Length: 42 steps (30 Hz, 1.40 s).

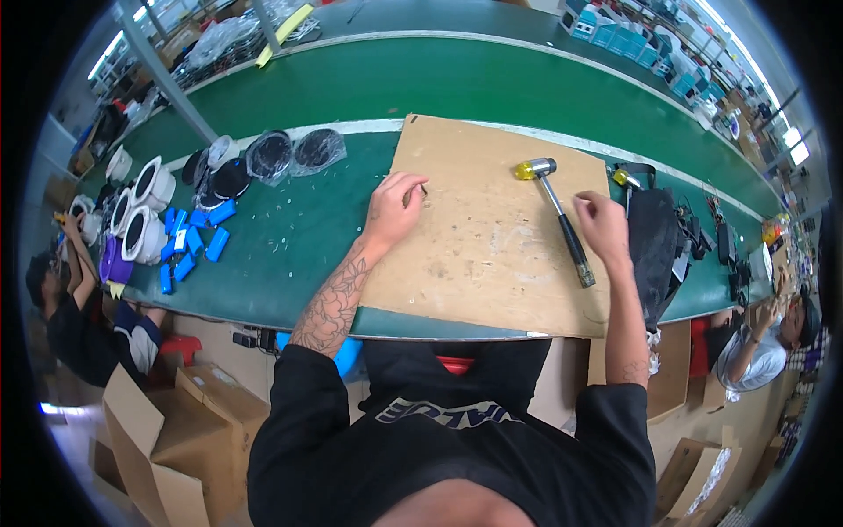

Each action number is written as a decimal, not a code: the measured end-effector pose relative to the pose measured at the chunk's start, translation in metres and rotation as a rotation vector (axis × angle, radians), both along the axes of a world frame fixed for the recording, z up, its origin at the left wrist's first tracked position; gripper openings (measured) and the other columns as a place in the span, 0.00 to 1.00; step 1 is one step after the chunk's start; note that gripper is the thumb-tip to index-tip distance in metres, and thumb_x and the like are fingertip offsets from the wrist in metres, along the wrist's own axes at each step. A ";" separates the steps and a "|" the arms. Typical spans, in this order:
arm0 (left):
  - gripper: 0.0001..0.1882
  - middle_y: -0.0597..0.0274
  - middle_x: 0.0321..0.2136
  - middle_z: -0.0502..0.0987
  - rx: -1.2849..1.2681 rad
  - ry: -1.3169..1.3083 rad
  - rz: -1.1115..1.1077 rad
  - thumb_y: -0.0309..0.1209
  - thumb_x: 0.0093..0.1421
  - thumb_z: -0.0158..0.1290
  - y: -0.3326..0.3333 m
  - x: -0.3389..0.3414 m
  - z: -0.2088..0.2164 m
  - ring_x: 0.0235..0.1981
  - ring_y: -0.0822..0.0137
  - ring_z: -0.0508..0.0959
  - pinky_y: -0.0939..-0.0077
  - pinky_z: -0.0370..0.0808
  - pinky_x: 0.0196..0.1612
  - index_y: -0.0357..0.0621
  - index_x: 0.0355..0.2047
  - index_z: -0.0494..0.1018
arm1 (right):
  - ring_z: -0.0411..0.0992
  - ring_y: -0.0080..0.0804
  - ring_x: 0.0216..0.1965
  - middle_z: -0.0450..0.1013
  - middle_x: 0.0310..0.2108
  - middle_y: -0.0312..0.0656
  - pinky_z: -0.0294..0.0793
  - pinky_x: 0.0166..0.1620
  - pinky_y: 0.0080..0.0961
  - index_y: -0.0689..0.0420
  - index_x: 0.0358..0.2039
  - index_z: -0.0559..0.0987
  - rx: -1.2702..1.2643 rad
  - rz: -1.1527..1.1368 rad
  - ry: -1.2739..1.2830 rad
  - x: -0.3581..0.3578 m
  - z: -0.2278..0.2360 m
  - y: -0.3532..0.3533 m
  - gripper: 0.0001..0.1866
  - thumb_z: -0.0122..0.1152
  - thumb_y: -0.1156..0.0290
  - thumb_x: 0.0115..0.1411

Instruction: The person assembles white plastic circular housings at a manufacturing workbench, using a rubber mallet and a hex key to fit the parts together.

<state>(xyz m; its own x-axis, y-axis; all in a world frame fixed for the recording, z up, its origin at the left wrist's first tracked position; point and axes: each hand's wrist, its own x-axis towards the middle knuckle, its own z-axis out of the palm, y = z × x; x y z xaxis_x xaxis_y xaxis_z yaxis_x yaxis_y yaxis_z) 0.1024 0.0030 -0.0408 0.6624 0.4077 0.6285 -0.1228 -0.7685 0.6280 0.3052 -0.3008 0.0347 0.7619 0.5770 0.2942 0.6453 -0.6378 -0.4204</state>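
My left hand (393,213) rests at the left edge of a brown cardboard sheet (474,255), its fingers curled in. A small dark bit (424,187) shows by its fingertips; whether the hand holds anything is hidden. My right hand (604,228) is curled above the sheet's right edge, and what lies within its fingers cannot be made out. Just left of it lies a mallet (565,220) with a yellow and grey head and a black grip, apart from the hand. The sheet's surface is scuffed and pitted.
White round speaker-like housings (144,235), blue packs (217,244) and bagged black discs (269,156) sit at the left. A second mallet (625,178) and a black bag (652,250) lie right. Beyond runs a green belt (369,83). Co-workers (75,325) sit either side.
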 end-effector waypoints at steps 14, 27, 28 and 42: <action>0.08 0.51 0.35 0.79 0.031 0.069 0.011 0.20 0.60 0.52 -0.001 0.000 0.000 0.36 0.58 0.80 0.70 0.76 0.39 0.36 0.38 0.78 | 0.77 0.50 0.31 0.79 0.27 0.50 0.76 0.38 0.43 0.59 0.33 0.83 0.039 0.053 0.138 -0.015 -0.030 0.003 0.13 0.57 0.63 0.59; 0.09 0.53 0.35 0.79 0.028 0.129 0.042 0.22 0.62 0.50 0.003 -0.002 -0.002 0.35 0.61 0.79 0.72 0.75 0.38 0.35 0.40 0.78 | 0.77 0.50 0.29 0.78 0.25 0.49 0.76 0.35 0.45 0.56 0.29 0.83 0.146 -0.049 0.079 -0.005 -0.063 0.020 0.14 0.56 0.60 0.58; 0.09 0.53 0.36 0.79 0.063 0.136 0.078 0.22 0.62 0.50 0.003 -0.003 -0.001 0.35 0.61 0.79 0.72 0.75 0.38 0.35 0.40 0.78 | 0.77 0.50 0.29 0.78 0.25 0.48 0.75 0.35 0.45 0.55 0.30 0.83 0.144 -0.048 0.081 -0.003 -0.067 0.021 0.13 0.56 0.61 0.58; 0.11 0.49 0.40 0.79 0.260 0.487 0.256 0.24 0.61 0.52 -0.035 -0.028 -0.005 0.40 0.55 0.78 0.67 0.75 0.43 0.34 0.43 0.77 | 0.78 0.48 0.31 0.77 0.26 0.53 0.77 0.35 0.41 0.63 0.24 0.81 0.209 0.148 -0.006 -0.005 -0.076 0.009 0.09 0.58 0.71 0.51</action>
<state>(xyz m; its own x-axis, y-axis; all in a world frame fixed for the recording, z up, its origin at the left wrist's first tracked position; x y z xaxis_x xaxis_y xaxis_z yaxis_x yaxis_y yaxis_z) 0.0744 -0.0321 -0.0461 0.7999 0.4662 0.3780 0.3409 -0.8712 0.3532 0.3000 -0.2913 -0.0417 0.6716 0.6085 0.4227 0.7280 -0.4359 -0.5292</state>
